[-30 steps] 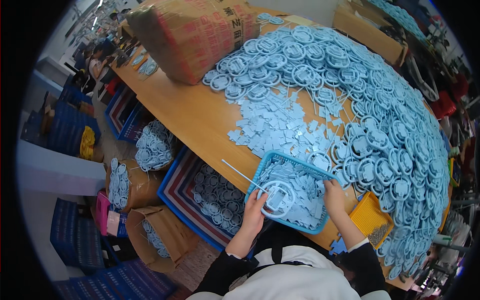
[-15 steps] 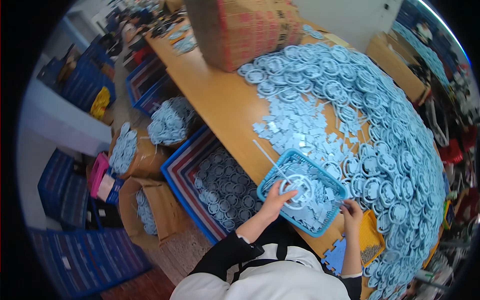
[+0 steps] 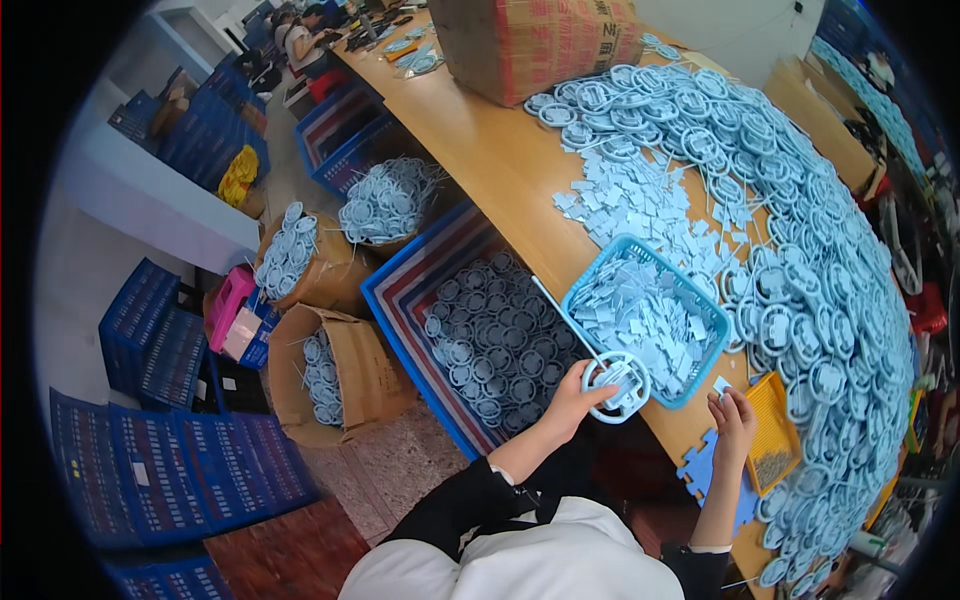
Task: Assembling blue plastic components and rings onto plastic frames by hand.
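Head view: I see left hand (image 3: 572,397) gripping pale blue ring-shaped plastic part (image 3: 616,384) with thin stick projecting up-left, held at table edge, just in front of blue basket (image 3: 588,286) of flat blue pieces. Right hand (image 3: 733,418) fingers pinched on small blue piece (image 3: 721,386), right of basket, beside orange tray (image 3: 775,417). Wooden table (image 3: 500,160) heaped with blue rings (image 3: 800,230) on right. Blue crate (image 3: 400,300) of rings below table, cardboard boxes (image 3: 350,370) further left.
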Available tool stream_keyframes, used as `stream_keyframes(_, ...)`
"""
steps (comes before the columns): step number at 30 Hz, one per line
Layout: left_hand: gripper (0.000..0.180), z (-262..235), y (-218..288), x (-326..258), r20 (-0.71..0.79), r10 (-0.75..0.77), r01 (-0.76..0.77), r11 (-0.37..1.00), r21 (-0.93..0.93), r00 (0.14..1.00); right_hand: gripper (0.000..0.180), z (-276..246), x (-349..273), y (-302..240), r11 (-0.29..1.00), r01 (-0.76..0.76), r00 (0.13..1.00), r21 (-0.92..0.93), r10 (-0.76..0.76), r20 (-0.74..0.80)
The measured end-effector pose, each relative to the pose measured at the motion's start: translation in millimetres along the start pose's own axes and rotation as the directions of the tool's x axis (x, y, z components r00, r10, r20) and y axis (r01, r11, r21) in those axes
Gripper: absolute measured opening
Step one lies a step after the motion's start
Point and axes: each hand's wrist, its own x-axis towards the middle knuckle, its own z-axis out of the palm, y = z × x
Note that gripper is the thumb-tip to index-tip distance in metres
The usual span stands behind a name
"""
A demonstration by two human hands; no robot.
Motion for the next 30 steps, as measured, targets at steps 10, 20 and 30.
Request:
stream_keyframes(10, 0.078, -51.9, 3.3, -58.0, -0.120, 0.041, -0.048, 0.997, -0.063, 0.992, 0.035, -19.8, -41.3, 30.2, 0.994, -0.026, 1.000, -0.104, 0.024, -0.020)
stream_keyframes(20, 0.106, -47.7, 32.3, -74.0, -0.077, 0.193, -0.187, 0.979, 0.085, 0.978, 0.040, 60.6, -65.3, 24.6, 0.984, -0.142, 0.966, -0.104, 0.161, 0.205)
stream_keyframes(30, 0.077, -80.4, 65.4, -82.1, 0.127, 0.393, -0.408, 0.807, 0.427, 0.911, 0.031, 182.4, -118.9, 6.1, 0.993, -0.116, 0.852, 0.002, 0.098, 0.514)
